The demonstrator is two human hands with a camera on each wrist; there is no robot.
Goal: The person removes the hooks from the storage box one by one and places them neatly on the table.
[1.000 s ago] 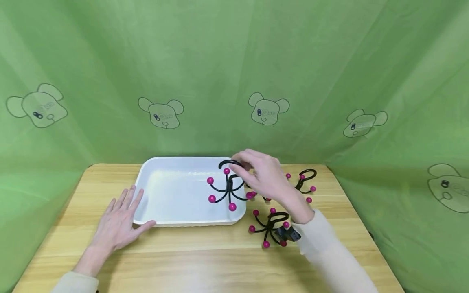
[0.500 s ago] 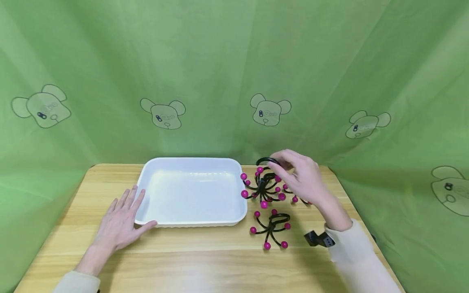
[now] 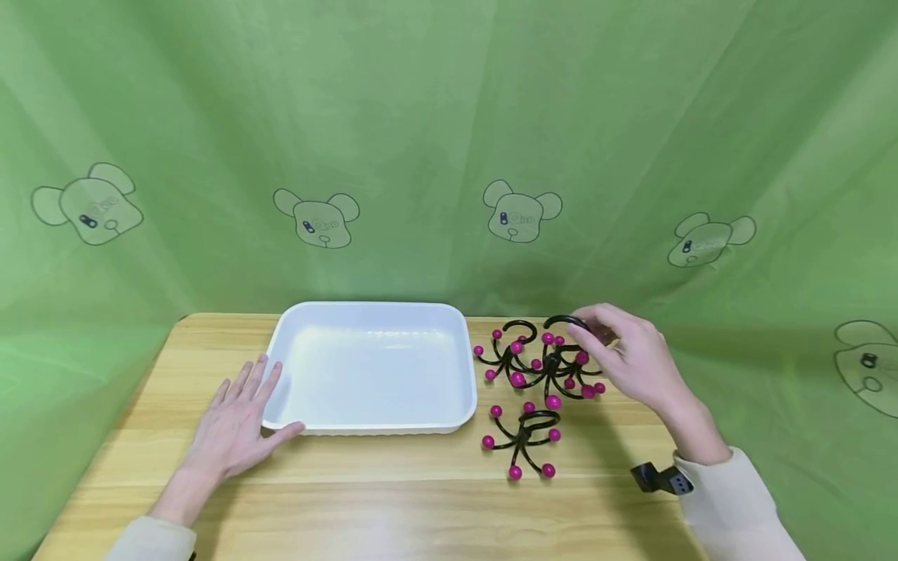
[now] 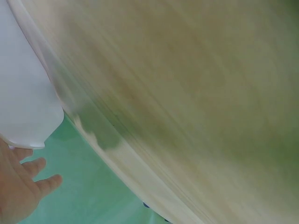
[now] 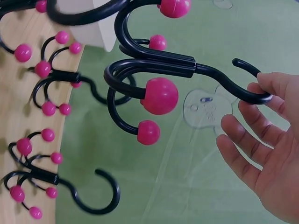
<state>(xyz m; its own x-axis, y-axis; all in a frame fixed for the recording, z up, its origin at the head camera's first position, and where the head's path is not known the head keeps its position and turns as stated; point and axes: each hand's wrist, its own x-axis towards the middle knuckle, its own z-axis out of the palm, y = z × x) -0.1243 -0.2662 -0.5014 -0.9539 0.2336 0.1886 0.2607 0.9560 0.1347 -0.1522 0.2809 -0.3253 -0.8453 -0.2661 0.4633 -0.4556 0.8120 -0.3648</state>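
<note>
My right hand [image 3: 631,351] pinches the curved top of a black hook hanger [image 5: 173,66] between thumb and index finger. In the right wrist view the other fingers are apart from it, and the hanger's several arms end in pink balls. It hangs over the right side of the table, overlapping another hanger in the head view. One more hanger [image 3: 507,358] stands by the tray's right side, and another [image 3: 522,438] in front of it. My left hand [image 3: 231,428], fingers straight and spread, touches the left rim of a white tray [image 3: 372,374].
The wooden table [image 3: 365,499] ends at the back against a green curtain [image 3: 421,125] printed with cartoon heads. A black wrist camera [image 3: 662,478] sits at my right sleeve. Hangers cluster between the tray and my right hand.
My right hand has carried the hanger rightward, from above the tray's right edge to above the standing hangers, uncovering the one beside the tray. My left hand has stayed at the tray.
</note>
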